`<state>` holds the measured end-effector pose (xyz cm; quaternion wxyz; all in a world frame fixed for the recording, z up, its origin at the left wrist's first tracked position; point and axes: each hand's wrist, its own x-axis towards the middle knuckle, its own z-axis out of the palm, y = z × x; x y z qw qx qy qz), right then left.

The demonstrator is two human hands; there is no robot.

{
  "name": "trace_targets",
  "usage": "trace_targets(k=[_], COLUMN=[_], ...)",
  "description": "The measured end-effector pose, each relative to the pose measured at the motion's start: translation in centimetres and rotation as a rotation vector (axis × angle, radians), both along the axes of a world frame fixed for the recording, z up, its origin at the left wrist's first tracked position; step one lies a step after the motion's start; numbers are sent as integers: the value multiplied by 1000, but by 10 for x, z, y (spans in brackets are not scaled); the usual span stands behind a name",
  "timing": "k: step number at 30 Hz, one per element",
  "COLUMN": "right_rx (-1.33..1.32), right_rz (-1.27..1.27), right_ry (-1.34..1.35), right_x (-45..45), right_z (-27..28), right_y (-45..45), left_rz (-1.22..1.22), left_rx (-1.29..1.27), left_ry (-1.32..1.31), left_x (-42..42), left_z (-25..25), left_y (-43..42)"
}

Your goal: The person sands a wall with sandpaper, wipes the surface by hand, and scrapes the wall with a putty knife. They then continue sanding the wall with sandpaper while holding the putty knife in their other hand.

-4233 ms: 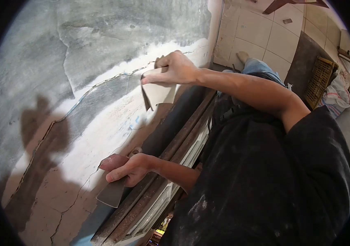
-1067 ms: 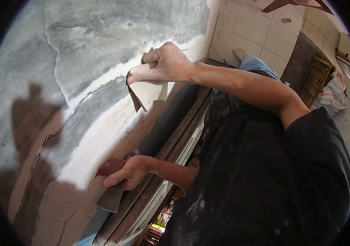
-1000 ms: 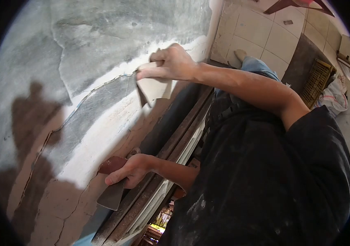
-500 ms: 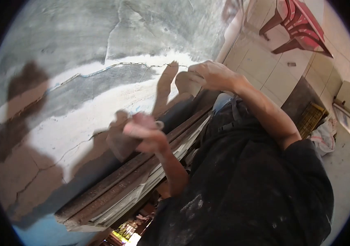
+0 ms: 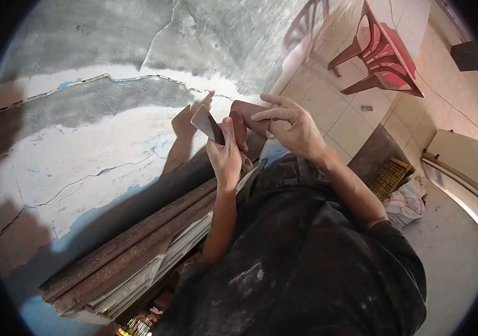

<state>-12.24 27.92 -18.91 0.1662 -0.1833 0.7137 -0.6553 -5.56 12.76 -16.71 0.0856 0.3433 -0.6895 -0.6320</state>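
My left hand (image 5: 225, 159) is closed around a putty knife (image 5: 203, 121), its flat blade pointing up and left past my thumb. A folded piece of reddish-brown sandpaper (image 5: 239, 130) is also at my left fingers. My right hand (image 5: 298, 130) has its fingers on the far end of the sandpaper (image 5: 254, 116), with its thumb partly hidden beneath. Both hands are in front of the cracked wall (image 5: 99, 120), not touching it. A long crack (image 5: 132, 79) runs across the wall through a white band between grey patches.
Brown beams (image 5: 132, 252) and a stack of pale strips (image 5: 163, 266) lie along the wall's foot. A red plastic chair (image 5: 382, 53) stands on the tiled floor (image 5: 331, 103). A yellow crate (image 5: 389, 178) and a white sack (image 5: 407, 201) are at the right.
My left hand has moved up and right, bringing the putty knife to my right hand. The right hand is lower, and its fingers now meet the sandpaper. The view has shifted.
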Motion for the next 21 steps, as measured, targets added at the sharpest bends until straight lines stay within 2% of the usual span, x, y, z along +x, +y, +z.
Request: trace_targets(k=[4,8,11,12,15,16,17,19,21], right_rx=[-162,-260,-173,-180,-181,-274,-367,-256,-213], right_rz=[-92,-46,-30,-63,-54,-105,-154,-324,-375], right_ry=[-173,-210,-20,-29,-138,-163,-183,-217,-126], right_x=[17,28,28,28,24,25,26,36,42], right_z=[-1,0,11,20,41,29,25,31,32], right_y=[-8,-16,-14,-14,1,-2,-7,-14,-23], left_rz=[-17,-25,-74,-99,-249,-242,-257,-291,-306], left_rx=[-25,18,-58,56,36,54,100,190,65], left_ry=[-59,60,73,32,179,278,262,229,231], left_x=[-1,-7,-10,-8,-3,-3,-1,2,-1], left_z=[-5,3,14,24,32,25,25,26,20], left_y=[2,7,13,14,16,19,19,15,9])
